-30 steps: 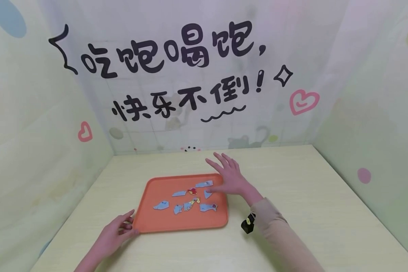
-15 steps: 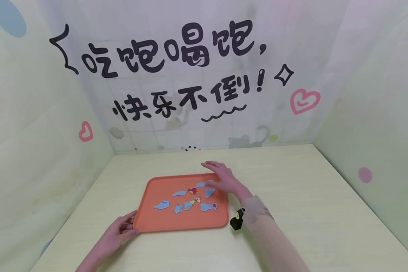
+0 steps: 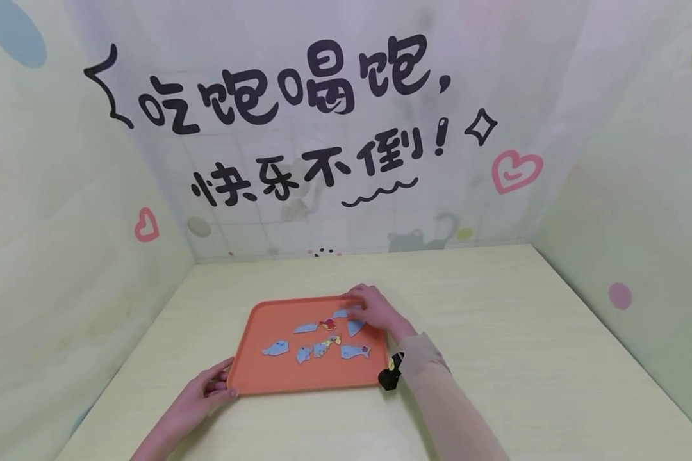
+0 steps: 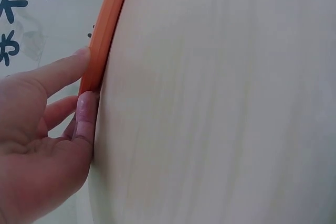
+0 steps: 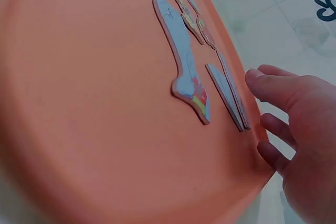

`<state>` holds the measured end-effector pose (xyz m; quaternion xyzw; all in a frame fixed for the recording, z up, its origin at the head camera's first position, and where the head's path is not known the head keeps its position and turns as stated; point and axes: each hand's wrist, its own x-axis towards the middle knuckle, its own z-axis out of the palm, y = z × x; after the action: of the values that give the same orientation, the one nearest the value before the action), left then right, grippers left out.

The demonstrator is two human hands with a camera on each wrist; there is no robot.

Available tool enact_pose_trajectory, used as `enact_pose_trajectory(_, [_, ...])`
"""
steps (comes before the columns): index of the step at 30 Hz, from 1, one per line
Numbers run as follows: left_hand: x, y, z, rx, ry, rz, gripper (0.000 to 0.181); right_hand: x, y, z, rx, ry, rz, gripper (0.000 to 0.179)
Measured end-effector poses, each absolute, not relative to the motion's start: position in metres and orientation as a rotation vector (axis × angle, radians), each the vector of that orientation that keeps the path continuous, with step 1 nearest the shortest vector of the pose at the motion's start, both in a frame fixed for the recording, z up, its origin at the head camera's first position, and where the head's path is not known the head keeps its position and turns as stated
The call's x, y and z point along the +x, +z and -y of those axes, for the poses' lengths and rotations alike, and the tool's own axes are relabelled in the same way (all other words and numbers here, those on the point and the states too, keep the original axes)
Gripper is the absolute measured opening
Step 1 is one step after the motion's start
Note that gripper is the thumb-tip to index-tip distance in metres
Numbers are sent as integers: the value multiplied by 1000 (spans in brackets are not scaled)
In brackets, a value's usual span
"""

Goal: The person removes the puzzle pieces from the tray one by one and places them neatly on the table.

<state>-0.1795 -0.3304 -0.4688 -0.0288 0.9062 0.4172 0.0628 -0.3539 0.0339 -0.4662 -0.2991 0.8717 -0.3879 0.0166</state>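
Observation:
An orange tray [image 3: 300, 378] lies on the table and bears several flat, light-blue puzzle pieces with printed pictures, such as a fish-tailed one [image 3: 354, 352] and one with a red patch [image 3: 327, 324]. At its near left corner my left hand [image 3: 198, 390] holds the rim, the thumb at the front and the other fingers bent along the side. Over the far right corner, my right hand [image 3: 375, 307] has its fingertips right at the rim and covers part of two pieces. In the right wrist view, that hand [image 5: 310, 114] is loosely curved beside the rim, apart from the pieces [image 5: 181, 45].
A small black object [image 3: 389, 378] with a yellow spot shows by the tray's right edge, next to the right sleeve [image 3: 432, 378]. The light wooden table [image 3: 484, 294] ends at a printed cloth backdrop [image 3: 300, 230], with cloth on both sides.
My right hand has come down and slightly left to the tray's far right corner, its spread fingers drawing closer together. The black object has shifted left along with the sleeve. My left hand stays put.

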Motion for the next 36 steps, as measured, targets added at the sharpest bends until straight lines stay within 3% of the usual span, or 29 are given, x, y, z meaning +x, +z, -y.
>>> enact_pose_trajectory(9, [-180,-469,329,-125,1263,-2721,76,-356,-467,-37,-920,-1120,-2721,26])
enact_pose_trajectory(20, [-179,-466,327,-138,1289,-2701,74,-360,-459,-44,-883,-907,-2685,33])
enact_pose_trajectory(36, [-182,-467,330,-167,1327,-2640,78,-364,-461,-48,-957,-905,-2658,28])
